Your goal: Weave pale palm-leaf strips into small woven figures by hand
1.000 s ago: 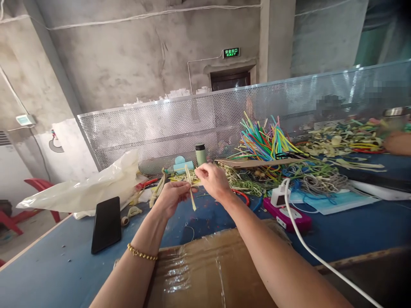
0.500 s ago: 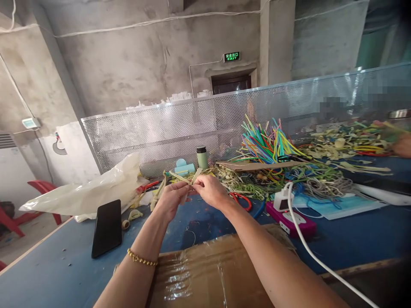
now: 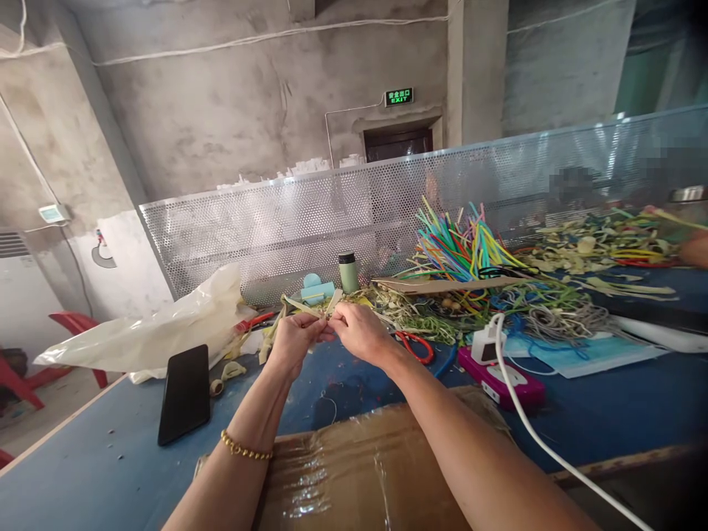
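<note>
Both hands meet above the blue table (image 3: 82, 457), fingertips pinched together. My left hand (image 3: 295, 339) is closed on a pale, flat strip (image 3: 335, 301) of straw-like material. From the other side, my right hand (image 3: 358, 330) pinches the same piece, its fingers nearly touching those of the left. Ends of the strip stick up and out past the fingertips; the part between the fingers is hidden. Just beyond the hands stand a green bottle with a black lid (image 3: 348, 271) and a light-blue object (image 3: 318, 290). Red-handled scissors (image 3: 416, 346) lie right of my right hand.
A black phone (image 3: 185, 394) and a cream plastic bag (image 3: 160, 332) lie at left. Cardboard (image 3: 359, 472) lies under my forearms. To the right are a magenta power strip (image 3: 501, 380), a white cable (image 3: 531, 435), colourful pipe cleaner-like stems (image 3: 459, 243) and tangled cords (image 3: 575, 321). Another person's hand (image 3: 695, 251) shows far right.
My fingers have shifted slightly around the strip, and one of its ends now stands up more plainly above them. The other person's hand at far right has moved a little.
</note>
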{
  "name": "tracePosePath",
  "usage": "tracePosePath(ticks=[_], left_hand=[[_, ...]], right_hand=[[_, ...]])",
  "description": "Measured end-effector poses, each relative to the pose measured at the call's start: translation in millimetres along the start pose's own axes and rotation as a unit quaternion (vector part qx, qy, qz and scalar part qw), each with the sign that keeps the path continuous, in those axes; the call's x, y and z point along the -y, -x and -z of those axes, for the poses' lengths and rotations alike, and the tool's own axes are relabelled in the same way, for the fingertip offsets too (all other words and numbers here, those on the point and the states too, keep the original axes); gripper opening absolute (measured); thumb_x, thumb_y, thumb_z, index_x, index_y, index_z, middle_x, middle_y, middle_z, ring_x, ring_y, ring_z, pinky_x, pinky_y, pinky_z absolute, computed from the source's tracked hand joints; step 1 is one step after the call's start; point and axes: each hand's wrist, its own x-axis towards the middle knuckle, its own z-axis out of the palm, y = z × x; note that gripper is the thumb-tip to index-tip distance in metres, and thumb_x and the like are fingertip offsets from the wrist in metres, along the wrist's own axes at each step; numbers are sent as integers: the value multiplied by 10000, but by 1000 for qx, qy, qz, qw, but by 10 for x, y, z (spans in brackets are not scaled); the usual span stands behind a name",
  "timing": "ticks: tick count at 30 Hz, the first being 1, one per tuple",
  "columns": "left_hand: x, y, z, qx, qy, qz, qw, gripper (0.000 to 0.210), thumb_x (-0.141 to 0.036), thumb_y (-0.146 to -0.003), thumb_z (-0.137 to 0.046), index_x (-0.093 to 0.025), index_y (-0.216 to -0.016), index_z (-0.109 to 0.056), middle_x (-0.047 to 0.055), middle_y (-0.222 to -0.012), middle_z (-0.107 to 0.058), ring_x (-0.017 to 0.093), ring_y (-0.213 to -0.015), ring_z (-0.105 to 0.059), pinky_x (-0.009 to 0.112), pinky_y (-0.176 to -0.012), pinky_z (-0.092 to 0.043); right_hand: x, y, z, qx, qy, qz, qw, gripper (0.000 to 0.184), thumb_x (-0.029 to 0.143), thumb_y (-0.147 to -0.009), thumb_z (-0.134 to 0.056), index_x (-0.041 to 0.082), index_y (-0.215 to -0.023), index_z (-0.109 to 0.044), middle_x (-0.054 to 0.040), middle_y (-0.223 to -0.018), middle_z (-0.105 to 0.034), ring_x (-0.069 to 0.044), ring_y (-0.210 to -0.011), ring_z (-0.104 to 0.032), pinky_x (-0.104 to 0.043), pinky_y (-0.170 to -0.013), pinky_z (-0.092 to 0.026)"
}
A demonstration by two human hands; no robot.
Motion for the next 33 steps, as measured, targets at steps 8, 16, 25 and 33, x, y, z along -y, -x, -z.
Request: tracePosePath(ticks=[8, 16, 25, 33], left_hand=[[27, -33, 66, 18, 8, 8, 1000, 271, -298, -525, -888, -90, -602, -734, 83, -566, -692, 142, -493, -626, 248, -536, -495], [15, -50, 108, 24, 35, 25, 999, 215, -241, -568, -877, -87, -608, -732, 73, -597, -694, 135, -518, -632, 260, -593, -514], [-54, 12, 46, 92, 46, 53, 993, 174, -207, -648, -818, -77, -750, -765, 150, -775, -765, 207, -685, -719, 324, -772, -537], [-85, 60, -30, 62, 19, 69, 995, 368, -420, -616, -872, -96, -766, -783, 137, -671, -747, 229, -621, -712, 337, -659, -561]], right_hand=[[42, -2, 102, 17, -18, -4, 1000, 196, 154, -862, -607, 169, -669, -572, -19, -641, -603, -130, -604, -463, -254, -584, -262], [7, -11, 63, -6, -39, 14, 999, 203, 112, -863, -585, 172, -674, -544, -17, -661, -605, -130, -622, -473, -257, -596, -261], [-129, -102, 74, -38, -203, -26, 978, 262, 230, -869, -598, 169, -620, -548, 23, -574, -524, -114, -562, -441, -250, -563, -296], [-172, -117, 25, -35, -258, 6, 965, 205, 170, -818, -606, 160, -615, -578, 27, -595, -514, -111, -570, -440, -250, -552, -303]])
